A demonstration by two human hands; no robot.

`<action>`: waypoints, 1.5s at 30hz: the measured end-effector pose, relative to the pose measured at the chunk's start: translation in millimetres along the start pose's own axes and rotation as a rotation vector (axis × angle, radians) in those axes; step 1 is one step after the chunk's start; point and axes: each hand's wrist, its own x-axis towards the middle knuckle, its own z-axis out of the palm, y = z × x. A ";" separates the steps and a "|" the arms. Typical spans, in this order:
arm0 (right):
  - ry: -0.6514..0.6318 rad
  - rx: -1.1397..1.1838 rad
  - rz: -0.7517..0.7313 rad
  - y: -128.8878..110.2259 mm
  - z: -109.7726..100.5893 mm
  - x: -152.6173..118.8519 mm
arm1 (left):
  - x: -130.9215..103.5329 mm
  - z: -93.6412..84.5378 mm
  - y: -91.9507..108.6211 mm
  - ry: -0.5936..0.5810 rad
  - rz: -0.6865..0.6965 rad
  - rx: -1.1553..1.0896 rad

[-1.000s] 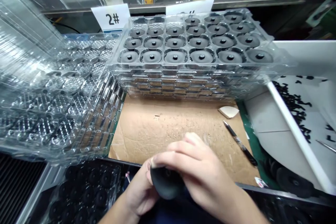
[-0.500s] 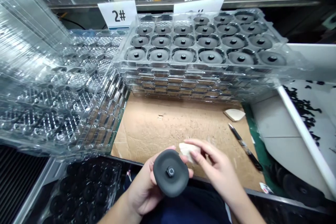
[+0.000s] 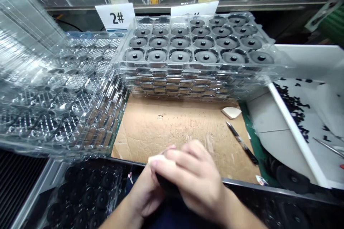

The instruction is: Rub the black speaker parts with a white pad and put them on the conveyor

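My left hand (image 3: 146, 191) is closed around a black rounded-square part (image 3: 167, 184), which is mostly covered by my fingers. Over its far edge, my right hand (image 3: 197, 175) pinches a cream sponge wedge (image 3: 160, 158) and presses it on or against the part; the exact contact is hidden. Both hands are close together at the front edge of the cardboard sheet (image 3: 150, 125). A second cream wedge (image 3: 231, 112) lies at the right of the cardboard, with a black pen (image 3: 242, 142) just in front of it.
Stacked clear trays (image 3: 177, 66) at the back hold black parts. More clear trays (image 3: 61, 107) rise on the left. At lower left sits a tray of black parts (image 3: 88, 196). On the right, a white bin (image 3: 298, 132) contains small black pieces and tweezers (image 3: 329, 147).
My right hand has moved left with the sponge onto the black part, now covering most of it. The part's face was visible before. The view has shifted slightly to the right.
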 end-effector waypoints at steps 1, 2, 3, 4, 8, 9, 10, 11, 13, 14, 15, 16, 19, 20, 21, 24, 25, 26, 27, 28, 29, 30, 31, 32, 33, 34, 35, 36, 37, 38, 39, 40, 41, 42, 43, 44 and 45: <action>-0.036 0.009 0.059 6.3 2.5 2.6 | -0.9 -3.1 -1.8 0.004 0.034 -0.032; -0.059 0.016 0.185 15.6 5.4 2.0 | -2.1 -6.5 -3.0 0.005 0.068 -0.077; -0.075 0.023 0.328 26.6 8.7 -1.6 | -3.6 -9.7 -3.7 0.008 0.092 -0.115; -0.074 0.028 0.454 38.1 12.9 -8.0 | -5.3 -12.7 -3.9 0.003 0.105 -0.134; -0.032 0.056 0.627 68.6 41.2 -47.1 | -11.2 -18.5 -1.8 -0.075 0.098 -0.223; -0.011 0.052 0.642 70.5 49.3 -56.1 | -12.0 -18.2 -1.0 -0.098 0.086 -0.242; 0.017 0.044 0.657 70.4 56.0 -63.3 | -12.5 -17.4 0.0 -0.122 0.072 -0.259; 0.049 0.035 0.673 68.5 60.5 -68.3 | -12.9 -16.3 1.0 -0.152 0.059 -0.271; 0.114 0.025 0.695 61.1 61.6 -71.7 | -13.5 -14.0 2.7 -0.215 0.049 -0.280; 0.137 0.031 0.697 56.5 58.6 -70.7 | -13.8 -13.2 3.3 -0.240 0.054 -0.277; 0.152 0.041 0.694 51.8 53.9 -68.6 | -14.0 -12.7 3.6 -0.257 0.068 -0.262; 0.160 0.056 0.685 47.3 48.4 -66.2 | -14.1 -12.8 3.8 -0.257 0.099 -0.223; 0.150 0.111 0.659 37.0 34.4 -62.2 | -11.9 -16.0 3.4 -0.211 0.348 0.174; 0.144 0.127 0.656 34.7 31.5 -62.9 | -10.5 -17.6 3.5 -0.194 0.481 0.395; 0.141 0.141 0.658 32.6 29.5 -64.5 | -8.9 -19.1 3.9 -0.186 0.619 0.629; 0.140 0.168 0.673 25.7 24.9 -71.2 | -5.4 -20.6 6.9 -0.208 0.919 1.155; 0.149 0.191 0.679 22.5 23.0 -72.6 | -5.0 -19.6 8.4 -0.231 0.970 1.240; 0.157 0.233 0.687 18.8 20.6 -72.8 | -5.2 -18.1 10.0 -0.238 0.982 1.288; 0.159 0.289 0.694 14.7 17.8 -71.9 | -5.9 -16.1 11.5 -0.235 0.960 1.309; 0.146 0.355 0.705 10.5 14.7 -69.6 | -6.8 -13.9 12.8 -0.226 0.910 1.311; 0.114 0.424 0.718 6.5 11.5 -66.2 | -8.0 -11.8 14.0 -0.213 0.846 1.299; 0.065 0.488 0.734 3.1 8.4 -62.0 | -9.2 -9.9 14.9 -0.200 0.782 1.277; 0.003 0.545 0.753 0.5 5.4 -57.4 | -10.3 -8.5 15.6 -0.189 0.724 1.256; -0.061 0.604 0.778 -1.0 2.8 -52.8 | -11.4 -7.6 16.1 -0.185 0.682 1.235; -0.115 0.669 0.808 -1.6 0.7 -48.5 | -12.4 -7.3 16.5 -0.192 0.653 1.214; -0.162 0.743 0.839 -1.1 -1.0 -44.9 | -13.3 -7.3 16.7 -0.199 0.617 1.196; -0.201 0.816 0.865 0.0 -2.3 -41.9 | -14.2 -7.7 16.8 -0.208 0.581 1.173; -0.236 0.879 0.884 1.5 -3.1 -39.6 | -15.0 -8.1 16.8 -0.218 0.541 1.147; -0.268 0.928 0.893 3.2 -3.7 -37.8 | -15.6 -8.5 16.7 -0.227 0.501 1.116; -0.294 0.962 0.897 4.7 -4.0 -36.4 | -16.1 -8.7 16.5 -0.235 0.459 1.079; -0.316 0.982 0.897 5.9 -4.2 -35.3 | -16.3 -8.7 16.3 -0.242 0.415 1.038; -0.330 0.993 0.896 6.6 -4.3 -34.4 | -16.4 -8.6 16.0 -0.248 0.373 0.994; -0.336 0.999 0.897 6.8 -4.4 -33.5 | -16.3 -8.3 15.9 -0.251 0.333 0.956; -0.336 1.007 0.901 6.7 -4.5 -32.8 | -16.2 -7.9 15.8 -0.254 0.301 0.926; -0.333 1.016 0.904 6.4 -4.6 -32.2 | -16.0 -7.6 15.8 -0.255 0.278 0.905; -0.328 1.026 0.906 5.9 -4.6 -31.7 | -15.9 -7.3 16.0 -0.255 0.262 0.892; -0.324 1.035 0.908 5.3 -4.7 -31.4 | -15.9 -7.0 16.3 -0.256 0.251 0.883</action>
